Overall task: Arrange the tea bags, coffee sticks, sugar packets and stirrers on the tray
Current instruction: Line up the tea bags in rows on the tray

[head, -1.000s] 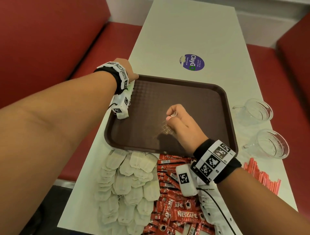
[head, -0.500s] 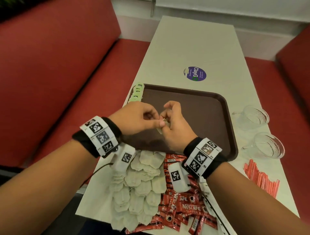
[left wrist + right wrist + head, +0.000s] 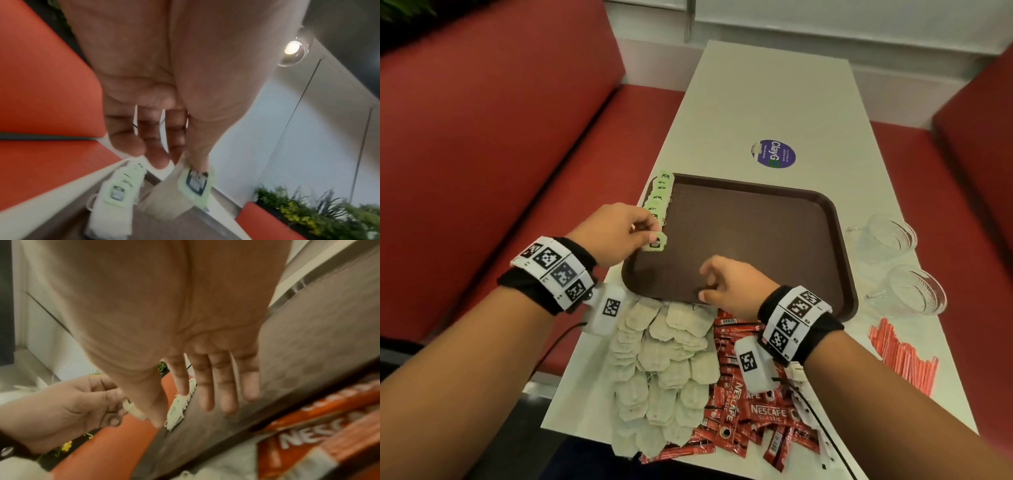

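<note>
Left hand [image 3: 616,233] pinches a green-tagged tea bag [image 3: 655,241] at the tray's [image 3: 835,240] nine o'clock edge; right hand [image 3: 732,282], fingers [image 3: 226,386] loosely spread and holding nothing, hovers at six o'clock.

Dim warm indoor light (one ceiling lamp [image 3: 292,48] glaring), wrist views motion-blurred, edges warped.

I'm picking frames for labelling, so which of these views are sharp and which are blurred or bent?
Head view: mostly sharp, with the Nescafe sticks legible, though the wide lens bows the table edges. Left wrist view: motion-smeared, the green tag held by the left hand unreadable, and a ceiling lamp flares. Right wrist view: the right hand and tray are soft.
</note>
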The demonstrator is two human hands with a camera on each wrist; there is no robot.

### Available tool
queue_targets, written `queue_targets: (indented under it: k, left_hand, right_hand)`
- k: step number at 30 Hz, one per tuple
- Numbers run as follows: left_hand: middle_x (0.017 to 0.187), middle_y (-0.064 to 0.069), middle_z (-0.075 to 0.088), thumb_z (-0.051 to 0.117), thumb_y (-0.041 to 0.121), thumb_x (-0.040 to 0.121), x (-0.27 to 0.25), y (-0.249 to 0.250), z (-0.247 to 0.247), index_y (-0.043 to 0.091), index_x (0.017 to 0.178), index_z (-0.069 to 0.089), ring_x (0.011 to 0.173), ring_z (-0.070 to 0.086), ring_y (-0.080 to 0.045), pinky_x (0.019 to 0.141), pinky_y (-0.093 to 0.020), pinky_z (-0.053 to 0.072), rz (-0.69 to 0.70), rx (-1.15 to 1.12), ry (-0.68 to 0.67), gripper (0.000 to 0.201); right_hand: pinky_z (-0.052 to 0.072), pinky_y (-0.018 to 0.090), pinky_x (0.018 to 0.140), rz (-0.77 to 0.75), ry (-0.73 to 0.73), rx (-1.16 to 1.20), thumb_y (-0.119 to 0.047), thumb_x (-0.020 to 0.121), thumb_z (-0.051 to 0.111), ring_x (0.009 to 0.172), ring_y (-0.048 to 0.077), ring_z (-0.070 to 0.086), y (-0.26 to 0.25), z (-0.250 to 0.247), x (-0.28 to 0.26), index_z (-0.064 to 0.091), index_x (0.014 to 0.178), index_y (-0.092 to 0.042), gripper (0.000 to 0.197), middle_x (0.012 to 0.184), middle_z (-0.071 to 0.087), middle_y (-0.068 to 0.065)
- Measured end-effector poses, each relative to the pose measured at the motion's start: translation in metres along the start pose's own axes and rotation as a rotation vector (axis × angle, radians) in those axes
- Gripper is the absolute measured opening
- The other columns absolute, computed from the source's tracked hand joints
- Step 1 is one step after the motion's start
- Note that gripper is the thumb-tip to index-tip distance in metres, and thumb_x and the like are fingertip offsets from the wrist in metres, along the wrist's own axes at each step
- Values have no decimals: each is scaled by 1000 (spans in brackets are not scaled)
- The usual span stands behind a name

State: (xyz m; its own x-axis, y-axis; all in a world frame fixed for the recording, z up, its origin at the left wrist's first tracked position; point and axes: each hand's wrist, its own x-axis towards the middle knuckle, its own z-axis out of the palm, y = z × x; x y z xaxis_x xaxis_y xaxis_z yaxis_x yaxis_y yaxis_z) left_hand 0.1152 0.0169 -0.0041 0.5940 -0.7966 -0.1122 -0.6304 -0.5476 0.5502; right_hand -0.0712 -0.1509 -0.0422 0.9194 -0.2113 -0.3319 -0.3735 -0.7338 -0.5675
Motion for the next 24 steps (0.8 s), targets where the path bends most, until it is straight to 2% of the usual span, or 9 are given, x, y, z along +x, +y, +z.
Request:
queue_targets:
  k: [2, 4, 9, 12, 15, 17, 21, 24]
  left_hand:
    - [89, 14, 67, 70, 32, 92, 8, -15, 2, 34, 89, 69, 83, 62, -12, 71, -25, 46, -63, 100, -120, 4]
    - [88, 11, 67, 70, 33, 92, 18, -24, 8, 35, 88, 70, 85, 63, -14, 70, -26, 45, -111, 127, -172, 4]
    - [85, 9, 67, 71, 33, 91, 46, -34, 21, 30, 90, 73, 87, 62, -14, 75, -25, 41, -172, 111, 16, 3]
    - [90, 9, 67, 70, 35, 91, 59, -35, 25, 31, 93, 72, 89, 62, -16, 73, -27, 41, -188, 166, 23, 5]
    - [99, 4, 66, 71, 39, 88, 64, -31, 26, 29, 99, 65, 94, 61, -20, 76, -32, 46, -192, 256, 45, 16]
    - [93, 2, 62, 68, 43, 89, 63, -26, 28, 25, 96, 60, 89, 59, -22, 73, -34, 45, -206, 298, 77, 22]
    - [85, -4, 64, 60, 60, 88, 63, -15, 40, 15, 87, 62, 79, 62, -24, 69, -35, 53, -217, 468, -72, 45]
    - [78, -5, 60, 57, 67, 87, 68, -12, 43, 13, 79, 58, 70, 58, -21, 55, -31, 42, -246, 548, -142, 55]
  right_hand:
    - [50, 31, 92, 24, -99, -112, -34, 93, 66, 103, 16, 61, 4, -1, -3, 58, 125, -23, 35, 111, 63, -8]
    - [49, 31, 93, 15, -151, -168, -29, 94, 64, 104, 17, 61, 4, -2, -6, 62, 124, -20, 31, 115, 64, -4]
    - [48, 29, 92, 14, -146, -198, -11, 97, 53, 104, 19, 61, 3, -1, -4, 68, 120, -20, 29, 114, 66, -1]
    - [48, 29, 92, 14, -148, -202, -10, 98, 52, 104, 19, 61, 4, 0, -3, 68, 121, -21, 30, 113, 66, -1]
    - [48, 30, 93, 13, -154, -201, -10, 98, 52, 104, 20, 61, 5, 1, -3, 67, 122, -21, 30, 115, 64, -1]
    - [49, 32, 93, 8, -156, -192, -10, 97, 52, 103, 20, 61, 6, 2, -3, 67, 122, -21, 30, 113, 63, 0]
    - [49, 32, 93, -5, -157, -185, -9, 97, 53, 102, 19, 60, 7, 2, -2, 66, 123, -20, 31, 112, 62, 0]
    - [48, 32, 94, -7, -162, -189, -10, 98, 52, 102, 19, 59, 7, 2, -2, 66, 123, -21, 31, 113, 60, 0]
